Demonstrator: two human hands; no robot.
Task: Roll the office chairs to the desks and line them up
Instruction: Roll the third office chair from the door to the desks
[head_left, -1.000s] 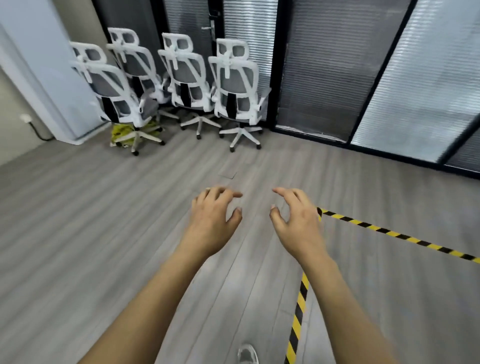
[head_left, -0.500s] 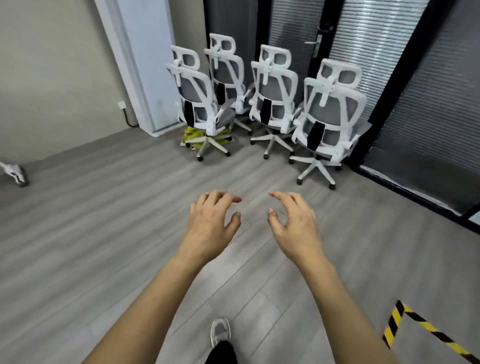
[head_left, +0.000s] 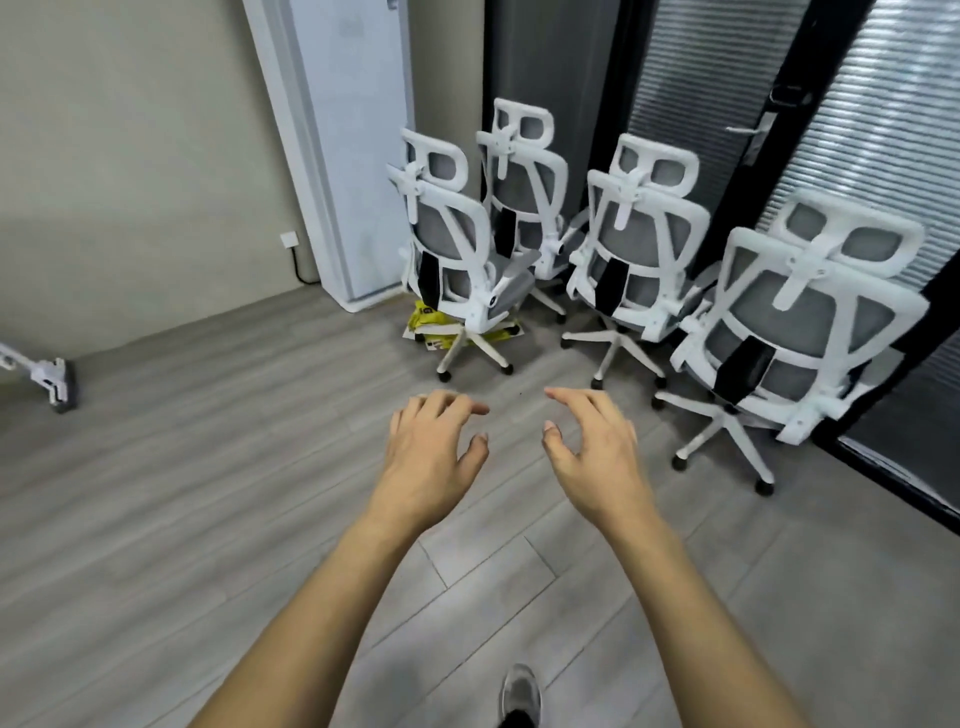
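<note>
1. A person's left hand (head_left: 431, 457) and right hand (head_left: 597, 457) are held out low above the grey floor (head_left: 182, 519). Both are empty, the fingers (head_left: 457, 402) spread and loosely bent, gripping nothing.
2. Four white-framed office chairs (head_left: 634, 249) stand clustered at the far right, in the corner between a pale cabinet (head_left: 343, 130) and a glass partition (head_left: 883, 130) with blinds. They are well apart from the hands, and no worktop is in view.
3. The step in hand appears to be the approach to fetch a chair (none looks lined up anywhere yet).
4. Each chair stands upright, its long axis running from castor base to headrest. The backrests are turned toward the camera and the seats point away to the far side.
5. The next move likely calls for taking the nearest chair (head_left: 810, 338), on the right, by its backrest top with both hands. It must then be drawn clear of its close-packed neighbours.
6. A yellow packet (head_left: 428, 322) under the leftmost chair (head_left: 452, 260) could snag its castors.
</note>
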